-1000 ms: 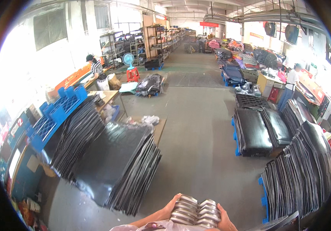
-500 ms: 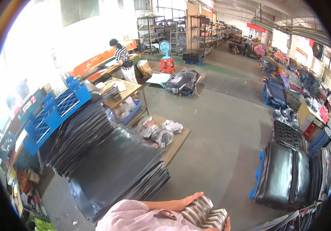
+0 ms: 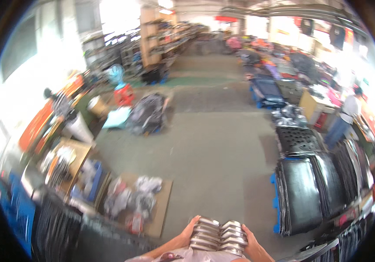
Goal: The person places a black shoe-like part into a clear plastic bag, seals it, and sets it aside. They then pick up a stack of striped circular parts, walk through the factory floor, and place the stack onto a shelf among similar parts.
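Observation:
Close to my body, at the bottom middle, I hold a bundle of shiny silver ribbed metal pieces (image 3: 219,236) in two rows side by side. My left hand (image 3: 190,230) is closed around the left edge, thumb side up. On the opposite edge my right hand (image 3: 251,244) grips the bundle, fingers along its side. What the metal pieces are exactly cannot be told, and their undersides are hidden.
Stacked black sheets (image 3: 298,196) stand on blue pallets at right, more black sheets (image 3: 104,240) at lower left. Plastic bags (image 3: 146,201) lie on a board. A person (image 3: 67,113) works at left, another person (image 3: 346,115) at right. A fan on a red stool (image 3: 123,95) stands farther off.
My view has swung to the right, so the black sheet stack and work table have shifted left. The metal pieces now sit squarely between both hands, and more of my right hand shows.

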### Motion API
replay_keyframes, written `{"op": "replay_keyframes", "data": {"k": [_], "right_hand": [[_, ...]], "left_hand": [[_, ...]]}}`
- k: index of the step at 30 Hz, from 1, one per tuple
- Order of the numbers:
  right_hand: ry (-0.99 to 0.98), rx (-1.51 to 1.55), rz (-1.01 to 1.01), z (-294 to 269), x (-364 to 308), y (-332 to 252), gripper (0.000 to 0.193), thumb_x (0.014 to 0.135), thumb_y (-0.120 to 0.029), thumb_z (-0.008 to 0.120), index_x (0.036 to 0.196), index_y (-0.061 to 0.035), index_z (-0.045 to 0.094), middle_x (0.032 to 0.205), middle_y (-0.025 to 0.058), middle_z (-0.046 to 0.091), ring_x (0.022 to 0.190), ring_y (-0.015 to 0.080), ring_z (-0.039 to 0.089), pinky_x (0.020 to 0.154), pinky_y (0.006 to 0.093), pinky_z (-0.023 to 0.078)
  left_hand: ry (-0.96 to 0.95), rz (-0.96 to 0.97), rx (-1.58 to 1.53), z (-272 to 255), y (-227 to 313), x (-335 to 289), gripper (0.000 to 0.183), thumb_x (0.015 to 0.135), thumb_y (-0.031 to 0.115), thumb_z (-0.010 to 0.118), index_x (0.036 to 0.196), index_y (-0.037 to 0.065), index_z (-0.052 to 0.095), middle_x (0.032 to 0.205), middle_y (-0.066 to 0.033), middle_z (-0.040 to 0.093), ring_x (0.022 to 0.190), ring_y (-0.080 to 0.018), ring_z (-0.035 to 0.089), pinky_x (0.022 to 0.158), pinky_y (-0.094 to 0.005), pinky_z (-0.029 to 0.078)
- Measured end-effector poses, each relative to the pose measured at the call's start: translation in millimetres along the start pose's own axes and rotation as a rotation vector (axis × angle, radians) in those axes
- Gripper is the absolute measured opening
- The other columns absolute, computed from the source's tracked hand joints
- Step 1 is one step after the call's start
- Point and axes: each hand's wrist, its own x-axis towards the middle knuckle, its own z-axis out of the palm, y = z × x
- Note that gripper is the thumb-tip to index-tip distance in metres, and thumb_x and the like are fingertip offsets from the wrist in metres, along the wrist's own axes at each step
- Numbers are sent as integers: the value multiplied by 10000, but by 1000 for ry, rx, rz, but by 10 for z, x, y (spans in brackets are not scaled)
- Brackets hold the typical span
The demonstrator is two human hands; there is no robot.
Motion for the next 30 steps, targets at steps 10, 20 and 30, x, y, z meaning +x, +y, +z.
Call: {"op": "replay_keyframes", "data": {"k": [10, 20, 30], "right_hand": [[65, 144, -108, 1206, 1575, -1369, 494, 962, -475, 575, 1188, -36, 588, 1105, 133, 674, 993, 260, 656, 913, 459, 520], [78, 115, -56, 2045, 3950, -3312, 459, 930, -442, 650, 1177, -58, 605, 1090, 94, 661, 1002, 223, 633, 898, 422, 531], [91, 35, -23, 3194, 5920, -5005, 460, 926, -454, 648, 1160, -60, 609, 1089, 85, 657, 993, 210, 625, 886, 409, 525]], "left_hand": [[-169, 14, 268, 356, 2660, 1161, 762, 938, 672, 373, 1327, 38, 537, 1285, -191, 604, 1148, -331, 605, 1015, -481, 468], [-156, -16, 356, 951, 5123, 2719, 748, 941, 662, 379, 1319, 38, 542, 1278, -189, 608, 1141, -328, 606, 1011, -479, 471], [-149, 18, 328, 1048, 7649, 3974, 733, 944, 652, 385, 1311, 39, 546, 1272, -186, 611, 1134, -325, 608, 1007, -477, 473]]}}
